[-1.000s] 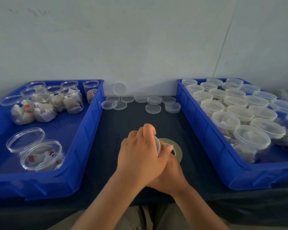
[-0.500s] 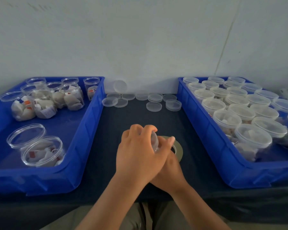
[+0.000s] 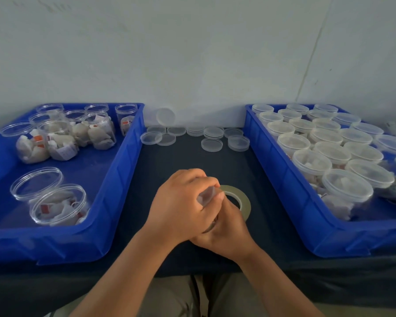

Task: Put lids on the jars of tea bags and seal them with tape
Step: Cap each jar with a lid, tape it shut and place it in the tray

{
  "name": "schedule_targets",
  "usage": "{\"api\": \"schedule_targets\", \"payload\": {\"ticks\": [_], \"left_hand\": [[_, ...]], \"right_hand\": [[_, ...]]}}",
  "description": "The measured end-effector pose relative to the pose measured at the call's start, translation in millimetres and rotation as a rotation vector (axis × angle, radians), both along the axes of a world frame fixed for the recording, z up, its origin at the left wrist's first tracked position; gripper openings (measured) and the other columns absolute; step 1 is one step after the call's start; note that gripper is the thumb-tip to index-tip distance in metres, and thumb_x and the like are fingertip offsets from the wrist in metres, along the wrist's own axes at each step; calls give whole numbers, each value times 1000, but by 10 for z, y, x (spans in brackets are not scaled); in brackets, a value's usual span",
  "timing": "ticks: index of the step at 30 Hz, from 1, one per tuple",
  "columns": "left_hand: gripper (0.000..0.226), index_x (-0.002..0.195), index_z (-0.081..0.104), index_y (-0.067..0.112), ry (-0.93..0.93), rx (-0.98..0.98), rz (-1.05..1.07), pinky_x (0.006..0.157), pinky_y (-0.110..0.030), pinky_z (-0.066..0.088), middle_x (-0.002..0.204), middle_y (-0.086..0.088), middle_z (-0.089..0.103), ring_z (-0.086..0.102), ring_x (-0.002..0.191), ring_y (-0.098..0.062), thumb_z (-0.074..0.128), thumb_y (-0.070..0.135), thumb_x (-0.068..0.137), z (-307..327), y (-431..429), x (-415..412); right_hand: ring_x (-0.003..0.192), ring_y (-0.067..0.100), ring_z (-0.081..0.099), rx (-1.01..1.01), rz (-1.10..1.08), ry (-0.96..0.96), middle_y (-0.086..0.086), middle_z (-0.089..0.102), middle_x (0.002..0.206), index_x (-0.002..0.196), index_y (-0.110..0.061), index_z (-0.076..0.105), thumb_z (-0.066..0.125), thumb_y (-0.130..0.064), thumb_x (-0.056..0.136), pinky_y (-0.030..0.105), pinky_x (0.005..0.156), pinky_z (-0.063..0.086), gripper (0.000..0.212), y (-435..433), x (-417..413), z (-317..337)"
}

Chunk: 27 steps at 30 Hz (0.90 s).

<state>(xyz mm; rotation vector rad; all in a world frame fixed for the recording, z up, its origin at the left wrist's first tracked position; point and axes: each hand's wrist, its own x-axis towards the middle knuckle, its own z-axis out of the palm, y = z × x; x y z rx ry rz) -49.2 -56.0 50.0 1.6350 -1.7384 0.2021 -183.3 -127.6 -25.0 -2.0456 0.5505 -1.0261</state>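
Left hand (image 3: 183,202) on top, fingers curled round a small clear jar (image 3: 206,196), over the middle of the dark table (image 3: 192,161), right hand (image 3: 229,229) tucked under, its fingers hidden so cannot tell, tape roll (image 3: 242,197) lying just behind

My left hand (image 3: 181,207) wraps over the jar (image 3: 206,196), leaving only a sliver of clear plastic showing, so I cannot tell whether a lid sits on it. My right hand (image 3: 229,227) lies mostly under the left, fingers out of sight, though it seems to grip the jar too. Both hands cover the near side of the tape roll (image 3: 240,197). The right bin (image 3: 284,179) runs off the picture's edge.
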Motion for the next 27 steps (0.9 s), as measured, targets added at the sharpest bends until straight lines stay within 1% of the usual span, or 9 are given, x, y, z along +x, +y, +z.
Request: {"api": "schedule_targets", "payload": {"ticks": [3, 5, 8, 11, 15, 17, 21, 24, 27], "left_hand": [[37, 114, 76, 29, -66, -21, 43, 86, -27, 55, 114, 13, 70, 63, 105, -3, 56, 56, 97, 57, 86, 168], [41, 115, 77, 28, -91, -22, 93, 86, -26, 52, 115, 12, 70, 63, 106, -6, 56, 58, 96, 87, 142, 353], [37, 112, 79, 28, -128, 35, 164, 85, -27, 51, 113, 12, 70, 65, 106, -10, 61, 56, 95, 70, 190, 541], [34, 109, 79, 31, -95, 62, 195, 81, -28, 54, 113, 14, 71, 65, 106, -9, 66, 56, 91, -30, 169, 548], [36, 108, 79, 33, 2, 30, 119, 81, -25, 55, 112, 19, 71, 64, 105, -2, 62, 61, 93, -57, 30, 515], [42, 109, 79, 33, -29, 53, 30, 86, -28, 55, 114, 18, 71, 63, 108, -1, 56, 64, 92, -46, -51, 488], [58, 113, 79, 32, -100, 64, -7, 101, -36, 51, 123, 15, 71, 61, 118, -4, 51, 76, 89, -29, -138, 468], [78, 121, 77, 26, -261, -40, 65, 111, -44, 42, 132, 4, 68, 58, 128, -19, 52, 89, 82, -38, -78, 429], [71, 124, 74, 23, -248, -182, 33, 105, -40, 44, 123, 5, 68, 60, 118, -18, 56, 82, 88, -59, 48, 228]], "right_hand": [[137, 10, 56, -20, 43, 44, -16, 57, 147, 154, -23, 43, 90, -53, 78, 27, 109, 49, 94, -1, -65, -19], [143, 2, 46, 118, -28, 75, -21, 50, 153, 156, -34, 41, 78, -72, 78, 25, 117, 41, 95, -13, -115, 11], [129, 0, 55, 322, -159, 290, -25, 56, 136, 141, -45, 51, 69, -96, 55, 25, 105, 50, 101, -225, -312, 118], [123, -1, 46, 85, -129, 835, -25, 46, 129, 137, -41, 52, 74, -88, 62, 23, 97, 44, 92, -396, -514, 186], [108, 7, 40, -341, -178, 1078, -18, 45, 106, 101, -38, 54, 55, -78, 88, 30, 92, 34, 42, -375, -469, 189], [95, 4, 43, -394, -187, 1044, -20, 48, 99, 91, -36, 50, 45, -77, 90, 30, 92, 36, 41, -344, -485, 227], [74, 4, 61, -46, -231, 789, -11, 61, 88, 97, -43, 48, 40, -72, 97, 22, 65, 44, 29, -227, -616, 306], [80, 0, 61, 74, -274, 548, -8, 61, 87, 106, -46, 44, 18, -85, 87, 26, 59, 46, 50, -29, -617, 334], [73, 10, 60, 107, -234, 283, -5, 59, 82, 107, -48, 46, 11, -93, 86, 31, 59, 47, 60, 198, -578, 361]]}}
